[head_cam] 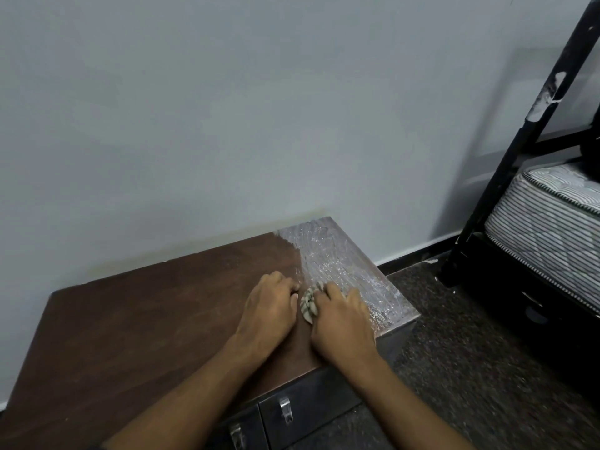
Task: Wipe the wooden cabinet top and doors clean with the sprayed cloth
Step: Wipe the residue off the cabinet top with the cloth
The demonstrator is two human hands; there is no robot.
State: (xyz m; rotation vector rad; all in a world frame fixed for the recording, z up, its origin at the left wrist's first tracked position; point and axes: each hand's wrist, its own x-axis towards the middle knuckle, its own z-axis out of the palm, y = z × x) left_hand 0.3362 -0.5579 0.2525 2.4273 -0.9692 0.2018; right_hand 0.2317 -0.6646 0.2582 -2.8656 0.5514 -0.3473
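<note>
Right hand (342, 323) gripping a striped grey cloth (309, 303) | left hand (271, 308) resting loosely curled beside | brown wooden cabinet top (136, 323) showing only its right end wet | dark doors (305, 407) apparently awaiting wiping

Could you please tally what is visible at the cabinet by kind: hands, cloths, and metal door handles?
Hands: 2, the left hand and the right hand
Cloths: 1, the striped cloth between them on the cabinet top
Metal door handles: 2, and
Total: 5
</note>
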